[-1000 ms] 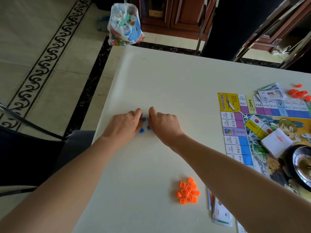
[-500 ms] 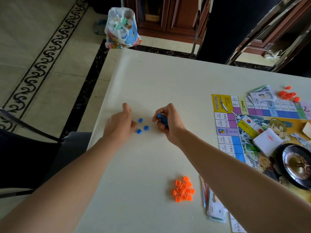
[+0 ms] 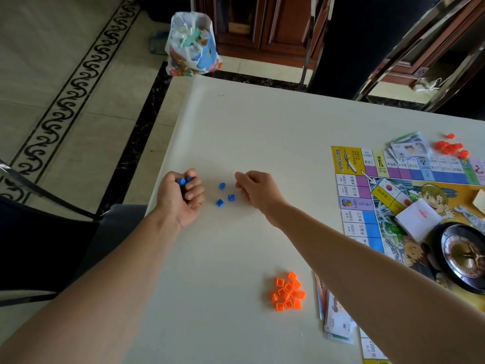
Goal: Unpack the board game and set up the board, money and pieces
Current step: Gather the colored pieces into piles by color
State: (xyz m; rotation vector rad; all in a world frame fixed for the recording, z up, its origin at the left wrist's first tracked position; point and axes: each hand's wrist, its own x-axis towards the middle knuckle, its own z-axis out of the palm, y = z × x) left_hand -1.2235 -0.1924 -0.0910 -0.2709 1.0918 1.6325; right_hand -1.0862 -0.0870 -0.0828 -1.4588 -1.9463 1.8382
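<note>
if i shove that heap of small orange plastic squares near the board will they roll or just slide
Probably slide and scatter, not roll: the small orange plastic squares look flat-sided and lie loose on the smooth cream table. Likely very light, being hollow-looking and tiny.

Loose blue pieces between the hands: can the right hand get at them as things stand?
Probably yes. The three loose blue pieces lie on the table just beside the right hand, with nothing between, though its fingers are curled.

Blue pieces [image 3: 223,194], orange pieces [image 3: 288,295], cream table [image 3: 236,127], scroll-patterned floor [image 3: 65,82]
</note>
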